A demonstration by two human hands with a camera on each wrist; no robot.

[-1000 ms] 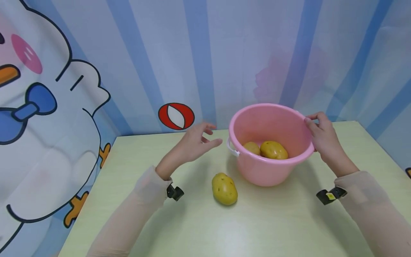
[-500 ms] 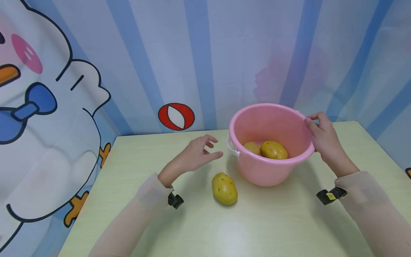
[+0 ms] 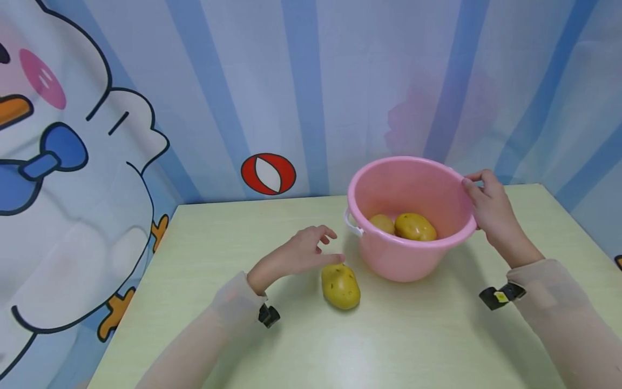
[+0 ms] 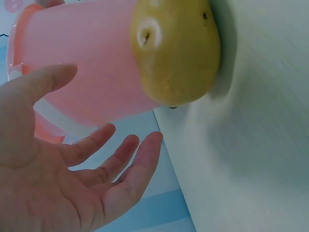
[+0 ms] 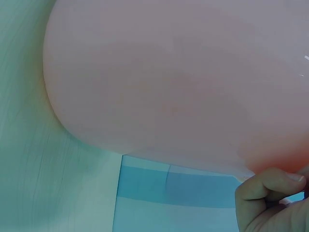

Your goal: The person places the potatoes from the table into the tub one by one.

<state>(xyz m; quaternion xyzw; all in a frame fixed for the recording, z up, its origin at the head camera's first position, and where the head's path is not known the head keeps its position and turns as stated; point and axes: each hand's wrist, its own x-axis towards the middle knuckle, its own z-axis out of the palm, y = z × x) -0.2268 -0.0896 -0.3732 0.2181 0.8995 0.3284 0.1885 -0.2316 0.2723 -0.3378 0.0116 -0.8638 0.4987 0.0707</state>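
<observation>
A yellow potato [image 3: 341,289] with dark eyes lies on the table, left of a pink bucket [image 3: 403,265]. My left hand [image 3: 301,251] hovers by its far end, thumb overlapping the potato's tip in the head view. In the left wrist view the fingers [image 4: 145,159] are spread and loosely bent, holding nothing, with the potato [image 4: 176,53] beyond them. My right hand [image 3: 493,208] grips the bucket's right rim, thumb over the edge. Two more potatoes [image 3: 415,227] lie inside the bucket. The right wrist view is mostly bucket wall [image 5: 145,87], with bent fingers [image 5: 270,186] at the lower right.
A white handle [image 3: 353,224] hangs at the bucket's left side. The pale green table [image 3: 233,232] ends at the back against a blue striped curtain [image 3: 340,97] printed with a white cartoon bird [image 3: 87,216] and a red ball [image 3: 268,174].
My left hand has come down and toward me, from beside the bucket's rim to the potato on the table. The right hand keeps its grip on the bucket, which stays in place.
</observation>
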